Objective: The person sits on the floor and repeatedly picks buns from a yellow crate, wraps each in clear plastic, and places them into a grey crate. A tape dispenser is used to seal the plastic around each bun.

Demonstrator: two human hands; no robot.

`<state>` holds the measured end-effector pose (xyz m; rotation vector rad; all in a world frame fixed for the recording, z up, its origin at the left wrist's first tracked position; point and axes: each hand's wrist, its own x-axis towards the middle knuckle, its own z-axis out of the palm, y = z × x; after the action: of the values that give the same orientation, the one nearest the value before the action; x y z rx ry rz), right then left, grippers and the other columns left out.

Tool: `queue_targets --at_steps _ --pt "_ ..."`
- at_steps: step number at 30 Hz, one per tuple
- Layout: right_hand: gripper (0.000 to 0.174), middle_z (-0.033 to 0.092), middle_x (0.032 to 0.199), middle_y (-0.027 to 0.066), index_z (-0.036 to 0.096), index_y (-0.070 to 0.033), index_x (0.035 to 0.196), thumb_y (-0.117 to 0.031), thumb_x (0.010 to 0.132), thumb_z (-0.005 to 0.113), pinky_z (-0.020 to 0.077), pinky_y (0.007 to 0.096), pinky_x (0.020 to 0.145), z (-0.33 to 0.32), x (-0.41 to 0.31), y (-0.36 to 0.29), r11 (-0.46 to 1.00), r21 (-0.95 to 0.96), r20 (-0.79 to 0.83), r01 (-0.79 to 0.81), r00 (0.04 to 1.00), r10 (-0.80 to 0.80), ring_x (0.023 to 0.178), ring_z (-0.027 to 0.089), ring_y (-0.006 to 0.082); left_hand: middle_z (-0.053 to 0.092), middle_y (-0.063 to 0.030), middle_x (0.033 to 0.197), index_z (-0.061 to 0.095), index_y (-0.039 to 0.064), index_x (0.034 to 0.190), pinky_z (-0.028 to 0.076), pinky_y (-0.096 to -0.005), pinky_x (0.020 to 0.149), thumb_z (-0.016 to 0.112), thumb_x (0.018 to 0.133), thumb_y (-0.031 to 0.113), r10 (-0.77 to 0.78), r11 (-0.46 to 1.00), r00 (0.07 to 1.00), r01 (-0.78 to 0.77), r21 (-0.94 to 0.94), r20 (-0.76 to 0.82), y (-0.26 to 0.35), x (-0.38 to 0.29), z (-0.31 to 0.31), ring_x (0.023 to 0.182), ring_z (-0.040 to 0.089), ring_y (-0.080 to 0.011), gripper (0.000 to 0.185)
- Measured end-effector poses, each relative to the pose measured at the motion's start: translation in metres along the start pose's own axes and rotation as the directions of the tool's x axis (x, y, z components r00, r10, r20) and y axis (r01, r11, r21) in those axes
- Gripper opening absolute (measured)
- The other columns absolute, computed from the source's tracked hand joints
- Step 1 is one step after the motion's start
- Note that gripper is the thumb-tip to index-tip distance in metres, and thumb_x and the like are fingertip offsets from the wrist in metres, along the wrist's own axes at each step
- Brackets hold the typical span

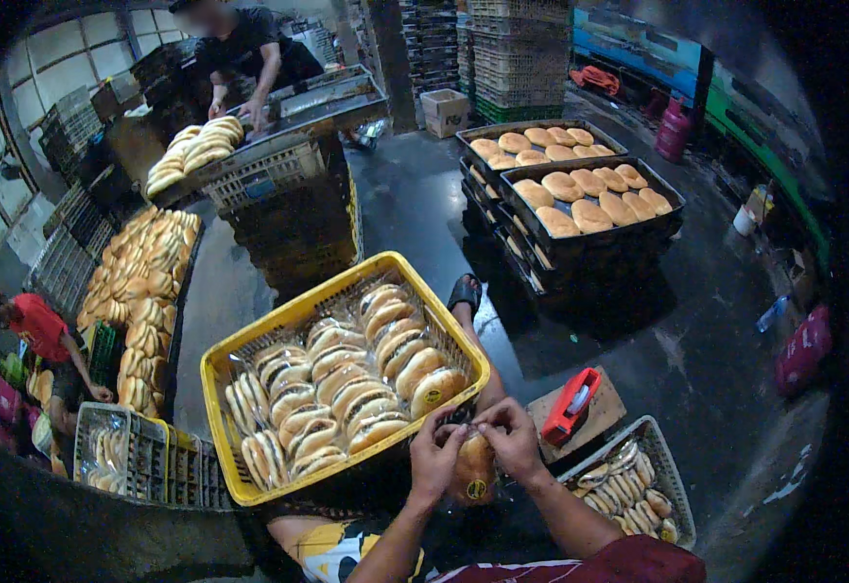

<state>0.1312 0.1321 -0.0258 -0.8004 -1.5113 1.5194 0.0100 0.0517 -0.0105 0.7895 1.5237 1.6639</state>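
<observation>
Between my hands is a bun in a clear plastic bag (474,466) that bears a round yellow-and-black sticker. My left hand (433,448) and my right hand (513,437) pinch the top of the bag from either side, fingertips close together. Just left of them stands a yellow plastic crate (348,466), with rows of bagged filled buns (337,364) in it. Beyond my right hand, a red tape dispenser (571,408) rests on a brown board (610,404).
A grey crate of bagged buns (654,437) stands at my lower right. Stacked black trays of buns (592,232) are farther off. At the far left, a person in red (41,328) is near a long heap of buns (140,291); another person (249,58) handles buns behind.
</observation>
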Motion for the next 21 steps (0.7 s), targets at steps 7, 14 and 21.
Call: queue_targets --at_steps 7,14,21 --pt "0.005 0.064 0.096 0.0096 0.068 0.000 0.089 -0.003 0.087 0.065 0.0489 0.0342 0.087 -0.015 0.003 -0.003 0.912 -0.351 0.071 0.214 0.977 -0.201 0.090 0.064 0.0248 0.069 -0.0089 0.100 0.066 0.002 0.111 0.052 -0.0299 0.086 0.070 0.089 0.004 0.206 0.936 0.977 -0.213 0.282 0.055 -0.006 0.006 0.001 0.093 0.066 -0.0165 0.022" --pt "0.005 0.060 0.092 0.0057 0.063 -0.001 0.092 -0.005 0.089 0.065 0.0485 0.0310 0.080 -0.010 0.001 0.002 0.999 0.032 -0.094 0.036 0.995 -0.033 0.085 0.060 0.0164 0.067 -0.0098 0.097 0.067 -0.002 0.097 0.050 -0.0302 0.085 0.067 0.089 0.004 0.222 0.969 0.975 -0.222 0.112 0.016 -0.015 0.009 0.017 0.093 0.063 -0.0177 0.010" --pt "0.014 0.050 0.086 0.0005 0.052 -0.006 0.092 -0.010 0.089 0.066 0.0417 0.0254 0.072 -0.027 -0.012 0.019 0.979 0.132 -0.255 0.157 0.960 -0.120 0.079 0.047 0.0091 0.066 -0.0079 0.098 0.064 -0.001 0.102 0.050 -0.0306 0.085 0.068 0.087 0.004 0.204 0.977 0.977 -0.199 0.082 -0.059 -0.021 -0.003 0.051 0.091 0.062 -0.0164 0.015"
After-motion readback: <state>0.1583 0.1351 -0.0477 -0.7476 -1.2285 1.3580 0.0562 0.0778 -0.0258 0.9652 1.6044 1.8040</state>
